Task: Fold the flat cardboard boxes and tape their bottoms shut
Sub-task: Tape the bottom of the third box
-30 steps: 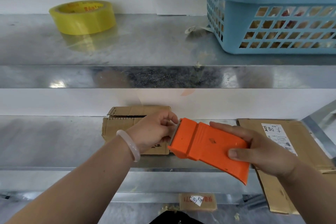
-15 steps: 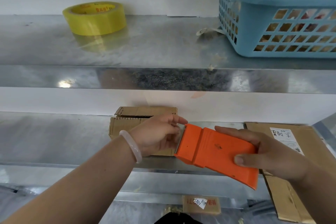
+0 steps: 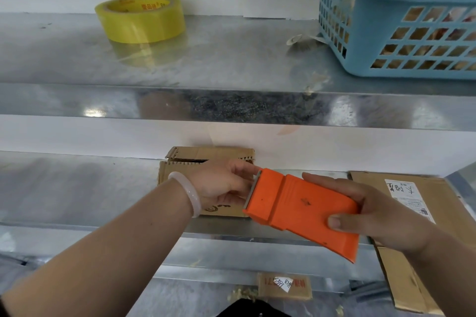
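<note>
Cardboard box (image 3: 211,155) behind looks folded; flat cardboard (image 3: 404,283) lies unfolded. Your right hand (image 3: 381,216) grips the orange cutter (image 3: 301,211), left hand (image 3: 221,185) pinching its blade end.

A small cardboard box (image 3: 206,156) sits against the wall on the lower shelf (image 3: 77,188), top flaps slightly ajar. A flattened, labelled carton (image 3: 443,193) overhangs that shelf's right end. A yellow tape roll (image 3: 141,26) lies flat on the upper shelf (image 3: 231,59). The right hand (image 3: 381,216) holds a tilted orange tape cutter (image 3: 301,210), and the left hand (image 3: 224,184) pinches its bladed end.
</note>
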`<move>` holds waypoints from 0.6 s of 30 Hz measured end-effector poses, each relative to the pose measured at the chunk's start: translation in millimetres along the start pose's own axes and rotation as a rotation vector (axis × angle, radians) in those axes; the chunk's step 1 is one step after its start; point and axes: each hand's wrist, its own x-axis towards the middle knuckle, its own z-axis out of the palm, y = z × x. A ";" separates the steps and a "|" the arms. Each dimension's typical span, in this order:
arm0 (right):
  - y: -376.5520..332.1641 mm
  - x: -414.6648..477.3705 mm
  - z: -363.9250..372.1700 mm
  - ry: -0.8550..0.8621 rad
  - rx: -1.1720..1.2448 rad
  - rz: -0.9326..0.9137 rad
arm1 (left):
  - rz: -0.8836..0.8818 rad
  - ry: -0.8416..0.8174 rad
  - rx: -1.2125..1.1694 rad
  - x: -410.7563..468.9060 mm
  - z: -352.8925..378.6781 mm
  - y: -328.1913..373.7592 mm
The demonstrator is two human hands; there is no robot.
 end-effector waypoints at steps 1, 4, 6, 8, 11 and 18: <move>-0.5 0.1 1.2 0.000 -0.007 -0.003 | 0.017 0.053 0.055 -1.4 1.4 2.7; 0.3 1.2 5.4 0.014 -0.009 -0.020 | 0.080 0.205 0.234 -1.2 5.0 8.6; 0.9 2.0 8.2 0.034 -0.018 -0.022 | 0.121 0.255 0.297 1.2 6.3 11.7; 2.8 3.4 9.3 0.025 -0.036 -0.012 | 0.143 0.280 0.334 4.5 8.0 14.4; 6.7 5.4 8.2 -0.005 -0.042 0.037 | 0.167 0.300 0.383 9.3 11.3 17.0; 7.5 4.6 12.9 0.035 -0.022 -0.048 | 0.142 0.304 0.354 15.7 8.2 20.8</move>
